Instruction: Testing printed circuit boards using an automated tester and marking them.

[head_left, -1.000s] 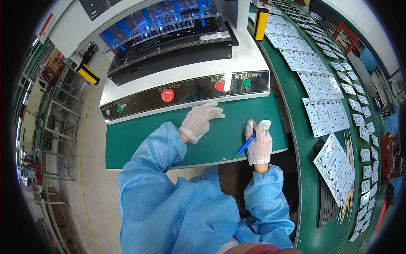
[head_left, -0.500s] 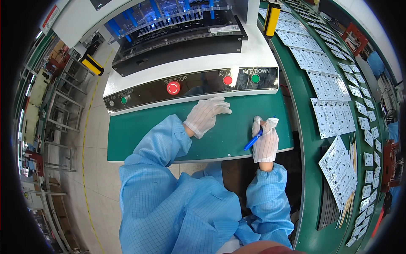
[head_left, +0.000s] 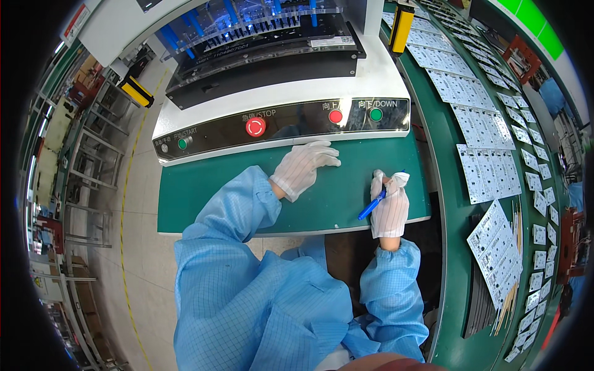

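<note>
A blue pen (head_left: 372,206) is gripped between the closed fingers of the gloved right hand (head_left: 390,207), near the front edge of the green counter (head_left: 185,191). The gloved left hand (head_left: 303,168) is rested on the counter, its fingers loosely outstretched, just beside the black control panel (head_left: 291,127).

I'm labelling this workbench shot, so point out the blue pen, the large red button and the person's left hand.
Blue pen (head_left: 371,206): head view, on the exposed barrel.
Large red button (head_left: 255,127): head view, middle of its round cap.
Left hand (head_left: 302,170): head view, on its gloved back.
</note>
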### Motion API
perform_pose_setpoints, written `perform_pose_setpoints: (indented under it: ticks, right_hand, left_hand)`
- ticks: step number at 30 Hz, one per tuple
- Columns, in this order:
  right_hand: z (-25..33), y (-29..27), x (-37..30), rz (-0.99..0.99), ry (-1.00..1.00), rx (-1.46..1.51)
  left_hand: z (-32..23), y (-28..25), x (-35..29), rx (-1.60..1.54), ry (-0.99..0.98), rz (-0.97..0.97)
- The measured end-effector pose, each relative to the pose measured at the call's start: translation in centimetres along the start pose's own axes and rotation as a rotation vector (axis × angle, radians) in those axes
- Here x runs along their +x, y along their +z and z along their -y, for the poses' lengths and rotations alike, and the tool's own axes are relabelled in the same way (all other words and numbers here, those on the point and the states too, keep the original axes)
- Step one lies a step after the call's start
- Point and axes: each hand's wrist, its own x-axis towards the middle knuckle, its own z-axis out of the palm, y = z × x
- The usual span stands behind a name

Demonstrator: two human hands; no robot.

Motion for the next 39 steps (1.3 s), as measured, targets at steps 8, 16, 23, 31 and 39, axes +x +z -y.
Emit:
perform_pose_setpoints:
  ticks: [8, 16, 23, 31, 39]
  right_hand:
    - [0.0, -1.3, -0.3, -0.107, 0.062, 0.148]
    - [0.5, -20.9, -0.3, -0.247, 0.037, -0.188]
    - [-10.5, -31.7, -6.5, 0.257, 0.095, -0.418]
    - [-13.2, -28.9, -9.0, 0.129, 0.085, -0.389]
    - [-9.3, -29.5, -6.9, -0.465, 0.737, 0.613]
  left_hand:
    - [-0.5, -0.2, 1.4, -0.103, 0.022, 0.031]
    - [-0.1, -1.0, 0.9, -0.154, -0.029, 0.004]
    - [-1.1, -0.7, 1.8, -0.164, 0.014, 0.008]
    - [0.8, -11.0, 4.6, 0.216, 0.000, -0.482]
    - [17.1, -21.1, 10.9, 0.904, 0.000, -0.071]
